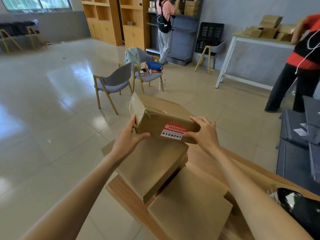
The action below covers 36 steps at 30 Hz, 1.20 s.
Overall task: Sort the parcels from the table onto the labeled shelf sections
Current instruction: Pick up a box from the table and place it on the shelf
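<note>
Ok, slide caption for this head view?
Both hands hold a stickered cardboard parcel above parcels on the table.

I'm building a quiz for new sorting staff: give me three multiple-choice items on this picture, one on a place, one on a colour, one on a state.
1. Where is the sticker on the held cardboard parcel?
A. on the side facing the camera
B. on the far end
C. on the top face

2. What colours is the sticker?
A. blue and yellow
B. red and white
C. green and black

3. How is the parcel held?
A. one hand only
B. both hands, one at each end
C. lying untouched on the table

Answers: 1 A, the label faces the viewer near the right hand. 2 B, red band above white. 3 B, the left hand and the right hand grip opposite ends.
</note>
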Motion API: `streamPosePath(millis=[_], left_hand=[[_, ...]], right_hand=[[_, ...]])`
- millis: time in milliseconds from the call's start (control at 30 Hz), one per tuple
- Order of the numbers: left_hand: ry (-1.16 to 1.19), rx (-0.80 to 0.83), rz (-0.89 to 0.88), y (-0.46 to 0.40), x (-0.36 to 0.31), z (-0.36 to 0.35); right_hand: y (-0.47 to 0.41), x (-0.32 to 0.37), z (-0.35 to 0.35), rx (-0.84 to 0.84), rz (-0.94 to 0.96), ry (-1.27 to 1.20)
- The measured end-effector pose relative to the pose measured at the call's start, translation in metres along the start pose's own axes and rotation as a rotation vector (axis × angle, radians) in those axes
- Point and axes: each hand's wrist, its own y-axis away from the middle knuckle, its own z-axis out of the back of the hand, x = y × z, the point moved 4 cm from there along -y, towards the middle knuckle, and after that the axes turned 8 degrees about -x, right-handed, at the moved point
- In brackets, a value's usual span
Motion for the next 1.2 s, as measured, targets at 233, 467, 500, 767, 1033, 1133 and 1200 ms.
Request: streamPosePath(millis=[233,467,500,767,1033,1133,1200], left_hand=[[-0.010,-0.143,-0.121,-0.036,-0.068,0.055],[-0.085,-0.144,-0.295,-0.054,-0.120,0.120],[-0.079,-0.128,-0.299,-0.054,-0.124,0.125],[0.146,0.151,-0.244,-0.034,-0.128,0.135],[0.292,0.087,-0.127,-0.032,-0.115,0.132],[0.184,0.111,-0.136,-0.037,-0.122,0.134],[0.031,0.153,-0.200,-0.040,-0.131,0.131]], right_hand=[[-0.035,0.058,0.071,-0.031,0.132,-0.153],[-0.055,0.104,0.131,0.159,0.010,-0.473],[-0.056,0.106,0.133,0.180,-0.017,-0.484],[-0.043,0.106,0.120,0.362,-0.140,-0.530],[-0.039,0.118,0.113,0.351,-0.125,-0.439],[-0.043,0.135,0.114,0.395,-0.019,-0.328],[-0.048,0.150,0.112,0.407,0.053,-0.304]])
